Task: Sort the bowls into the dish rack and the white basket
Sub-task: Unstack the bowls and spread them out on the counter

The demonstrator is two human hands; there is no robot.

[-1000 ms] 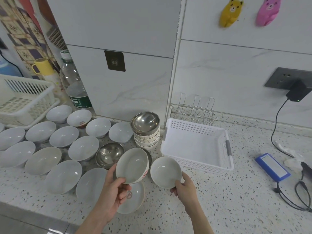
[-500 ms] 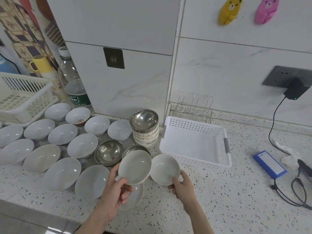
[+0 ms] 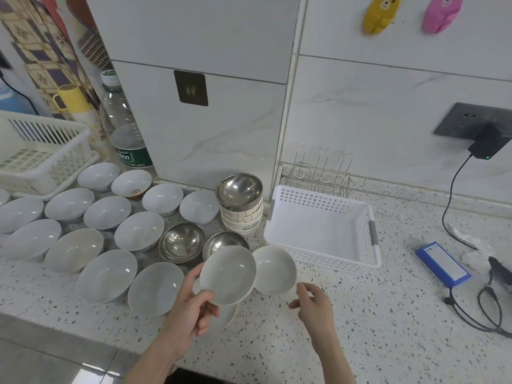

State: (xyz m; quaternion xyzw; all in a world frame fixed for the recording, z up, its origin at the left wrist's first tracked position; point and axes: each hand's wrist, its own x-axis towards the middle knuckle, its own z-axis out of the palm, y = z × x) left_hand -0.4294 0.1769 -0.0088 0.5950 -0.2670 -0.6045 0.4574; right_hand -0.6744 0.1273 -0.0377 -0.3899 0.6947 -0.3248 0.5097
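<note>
— Gripping a smooth round white bowl (image 3: 227, 274) in our left hand (image 3: 191, 309), thumb over its rim, above the speckled counter (image 3: 388, 328).
— Our right hand (image 3: 314, 304) hangs open beside a second bowl (image 3: 274, 270), near the perforated white basket (image 3: 321, 225).

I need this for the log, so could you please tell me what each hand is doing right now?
Left hand: closed on a white bowl.
Right hand: open, fingers just off a second bowl, holding nothing.
</note>
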